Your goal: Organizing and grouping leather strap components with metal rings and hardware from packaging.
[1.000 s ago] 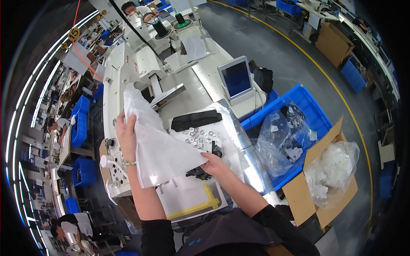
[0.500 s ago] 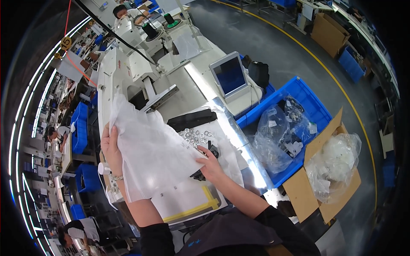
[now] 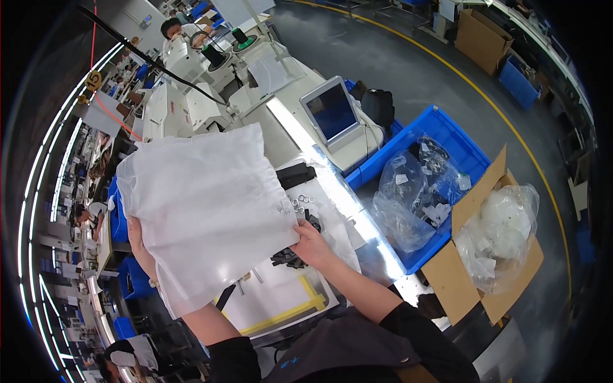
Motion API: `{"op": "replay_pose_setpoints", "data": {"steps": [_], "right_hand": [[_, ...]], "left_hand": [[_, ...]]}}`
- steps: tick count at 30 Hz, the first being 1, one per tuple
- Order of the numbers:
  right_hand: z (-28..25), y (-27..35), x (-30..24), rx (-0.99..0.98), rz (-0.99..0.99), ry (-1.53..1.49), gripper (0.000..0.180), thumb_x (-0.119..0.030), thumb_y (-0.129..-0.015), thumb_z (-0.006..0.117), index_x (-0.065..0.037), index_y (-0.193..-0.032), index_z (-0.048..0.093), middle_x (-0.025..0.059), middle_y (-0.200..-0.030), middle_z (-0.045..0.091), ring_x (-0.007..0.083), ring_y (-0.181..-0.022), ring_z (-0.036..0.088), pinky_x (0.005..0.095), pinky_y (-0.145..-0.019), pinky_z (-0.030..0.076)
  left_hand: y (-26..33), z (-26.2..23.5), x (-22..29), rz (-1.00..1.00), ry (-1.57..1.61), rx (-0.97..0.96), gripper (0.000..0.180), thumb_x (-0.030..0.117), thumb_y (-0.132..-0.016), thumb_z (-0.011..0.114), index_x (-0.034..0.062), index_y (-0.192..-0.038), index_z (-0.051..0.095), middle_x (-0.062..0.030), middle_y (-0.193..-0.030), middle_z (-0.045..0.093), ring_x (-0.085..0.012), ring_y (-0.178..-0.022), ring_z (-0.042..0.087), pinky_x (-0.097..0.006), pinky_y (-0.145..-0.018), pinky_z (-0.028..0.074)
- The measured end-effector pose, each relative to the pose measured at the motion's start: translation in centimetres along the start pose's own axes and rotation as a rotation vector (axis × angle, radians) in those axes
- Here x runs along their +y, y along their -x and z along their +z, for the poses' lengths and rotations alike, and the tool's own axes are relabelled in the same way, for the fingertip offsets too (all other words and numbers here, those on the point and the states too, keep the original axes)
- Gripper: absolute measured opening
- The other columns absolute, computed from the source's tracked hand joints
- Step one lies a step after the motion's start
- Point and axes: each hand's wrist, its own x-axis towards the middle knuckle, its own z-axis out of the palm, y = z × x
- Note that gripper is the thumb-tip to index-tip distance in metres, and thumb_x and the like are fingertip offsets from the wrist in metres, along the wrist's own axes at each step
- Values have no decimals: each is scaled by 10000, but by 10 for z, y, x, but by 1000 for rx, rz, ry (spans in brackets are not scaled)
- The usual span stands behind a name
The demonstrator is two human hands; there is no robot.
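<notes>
White sheet (image 3: 204, 204) spread out above the counter (image 3: 271, 137)

From the right hand (image 3: 311, 244), the sheet reaches up and to the left, its lower edge slanting down from that hand toward the person's left forearm. That hand has thumb and fingers pressed together, pinching the right-hand margin just above the lower right corner. The left hand (image 3: 135, 233) is at the opposite margin, mostly behind the material; a strip of it shows past the edge, but the fingertips are covered, so I cannot tell how they close. Both hands are at the sheet, neither clearly nearer its middle. It looks close to square, with no plain long axis, and its upper edge tilts up toward the right.

It is thin, pale and slightly see-through, with soft creases, a wavy rim on the right and a bright glare spot low down. A few small dark marks lie near the right margin. Whether it is plastic or fine cloth is hard to say.

Just beyond the right margin are a folded black strip (image 3: 295, 174) and some silver rings (image 3: 302, 202); small black pieces (image 3: 288, 258) lie in a heap just beside the right hand. Yellow tape (image 3: 311, 292) borders the work area nearer the body.
</notes>
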Motion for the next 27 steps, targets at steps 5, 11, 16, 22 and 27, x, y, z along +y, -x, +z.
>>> {"op": "replay_pose_setpoints", "data": {"steps": [5, 11, 16, 22, 27], "right_hand": [[18, -8, -32, -359, 294, -35, 315, -198, -908, 463, -63, -1192, 452, 86, -1144, 548, 222, -1043, 543, 382, -898, 434], [44, -22, -55, -296, 156, 212, 400, -141, -832, 602, -57, -1193, 453, 79, -1121, 568, 182, -1011, 572, 350, -881, 467], [43, -17, -63, -306, 48, 246, 398, -87, -828, 590, -72, -1201, 451, 73, -1149, 556, 183, -1027, 564, 360, -901, 453], [41, -2, -79, -323, -7, 203, 382, -98, -856, 558, -90, -1215, 429, 61, -1177, 536, 181, -1066, 538, 364, -918, 436], [59, 34, -68, -271, 33, 178, 477, -252, -917, 481, -120, -1326, 274, 72, -1283, 431, 202, -1142, 469, 382, -964, 391]], "left_hand": [[6, 11, 5, -51, 67, 55, 449, 354, -924, 402, 22, -1222, 445, -118, -1178, 523, -214, -994, 558, -337, -818, 481], [6, -2, 7, 16, -20, 13, 454, 354, -919, 422, 12, -1216, 446, -127, -1147, 536, -199, -942, 580, -315, -770, 496], [10, -10, 12, 74, 13, 144, 458, 356, -933, 393, -2, -1213, 442, -132, -1113, 547, -189, -919, 584, -295, -746, 500], [5, -24, 12, 147, -185, 74, 433, 343, -925, 423, 3, -1192, 454, -117, -1104, 544, -181, -927, 563, -283, -784, 466], [20, 27, -25, 275, -262, -124, 258, 164, -909, 482, 4, -1111, 495, -73, -1057, 580, -101, -919, 542, -249, -762, 445]]}}
